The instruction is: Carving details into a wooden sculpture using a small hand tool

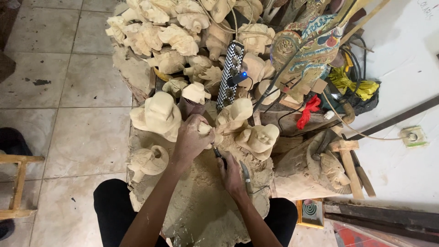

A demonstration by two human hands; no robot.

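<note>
My left hand [191, 138] grips a small pale wooden carving [206, 130] and presses it down on a work block covered in wood shavings [201, 201]. My right hand [230, 173] holds a thin carving tool with a dark handle [218, 153]; its tip meets the carving just below my left fingers. Another chisel [246, 177] lies on the shavings beside my right hand. Unfinished pale carved figures stand close around: a large head [158, 115] to the left, a rounded figure [259, 138] to the right.
A heap of several pale carved heads [183, 36] fills the back. A painted flat puppet [311, 45], a black-and-white chequered strip [228, 73], cables, red cloth [309, 111] and yellow cloth [352, 84] lie at right. A carved mask [327, 167] and wooden mallet [348, 164] sit near right. Tiled floor and a wooden stool [18, 187] at left.
</note>
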